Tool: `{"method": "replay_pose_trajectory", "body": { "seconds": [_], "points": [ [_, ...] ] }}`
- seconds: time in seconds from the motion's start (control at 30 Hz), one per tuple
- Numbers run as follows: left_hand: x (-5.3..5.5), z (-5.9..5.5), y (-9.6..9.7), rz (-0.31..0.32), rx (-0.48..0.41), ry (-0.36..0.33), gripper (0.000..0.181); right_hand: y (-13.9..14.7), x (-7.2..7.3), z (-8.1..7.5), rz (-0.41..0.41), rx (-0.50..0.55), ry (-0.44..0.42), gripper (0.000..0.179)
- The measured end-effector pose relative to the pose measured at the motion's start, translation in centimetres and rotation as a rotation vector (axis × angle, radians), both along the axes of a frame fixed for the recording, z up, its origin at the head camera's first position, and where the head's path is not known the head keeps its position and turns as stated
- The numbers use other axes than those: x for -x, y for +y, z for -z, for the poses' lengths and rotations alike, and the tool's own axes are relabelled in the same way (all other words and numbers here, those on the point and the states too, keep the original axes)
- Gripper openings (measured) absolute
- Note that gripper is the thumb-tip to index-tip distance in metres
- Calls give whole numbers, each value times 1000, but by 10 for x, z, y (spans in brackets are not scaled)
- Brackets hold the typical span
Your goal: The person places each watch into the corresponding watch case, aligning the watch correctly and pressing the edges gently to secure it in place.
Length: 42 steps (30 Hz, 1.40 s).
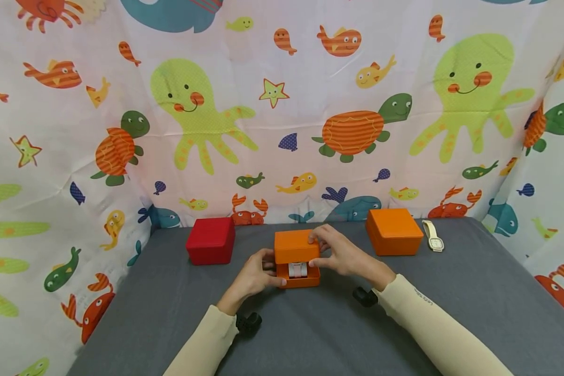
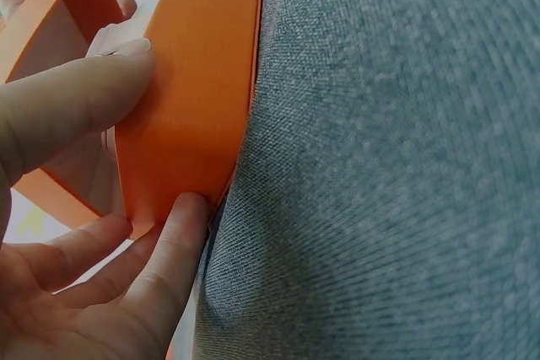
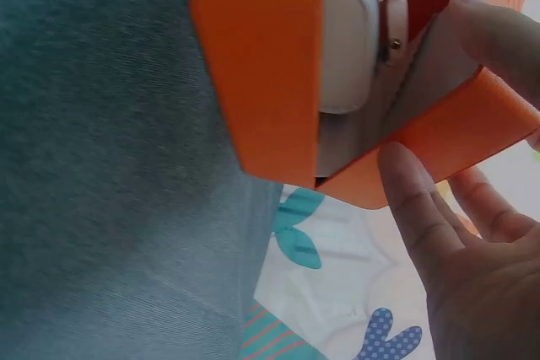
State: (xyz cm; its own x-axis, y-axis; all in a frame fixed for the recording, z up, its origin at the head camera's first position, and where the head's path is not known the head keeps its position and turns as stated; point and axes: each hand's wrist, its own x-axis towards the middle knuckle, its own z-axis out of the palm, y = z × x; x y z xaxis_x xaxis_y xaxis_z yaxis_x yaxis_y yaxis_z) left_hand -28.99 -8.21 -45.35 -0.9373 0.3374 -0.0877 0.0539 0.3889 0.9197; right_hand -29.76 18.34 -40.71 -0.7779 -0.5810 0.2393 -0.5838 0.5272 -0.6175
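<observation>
In the middle of the table, an orange watch box (image 1: 298, 282) stands partly open, its hinged lid (image 1: 293, 247) tilted up. My left hand (image 1: 254, 274) grips the base at its left side; the left wrist view shows the thumb (image 2: 118, 77) over the front rim and fingertips low on the side wall. On the other side, my right hand (image 1: 340, 253) holds the lid between thumb and fingers. Inside sits a whitish cushion (image 3: 348, 48) with a pale pinkish watch strap (image 3: 395, 18) around it, partly hidden by the box walls.
A red box (image 1: 210, 241) stands shut at the back left of the grey table (image 1: 291, 334). At the back right is another shut orange box (image 1: 395, 232), with a cream-strapped watch (image 1: 433, 236) lying beside it. A patterned curtain (image 1: 272, 141) hangs behind.
</observation>
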Motion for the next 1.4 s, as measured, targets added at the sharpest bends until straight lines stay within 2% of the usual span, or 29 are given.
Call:
{"method": "replay_pose_trajectory", "body": {
  "seconds": [0.23,0.5,1.07,1.3,1.4],
  "points": [
    [-2,-3,0,5,-20,-3,75,-2,-7,7,-23,0,26,41],
    [-1,-3,-1,22,-20,-2,77,-5,-14,13,-3,1,55,43],
    [-4,-3,-6,43,-11,-12,78,-9,-23,16,40,1,-20,45],
    [-5,-5,-6,43,-5,-22,78,-6,-23,17,32,23,-10,43],
    [-5,-6,-5,46,-5,-21,78,-4,-24,18,69,33,-46,48]
  ]
}}
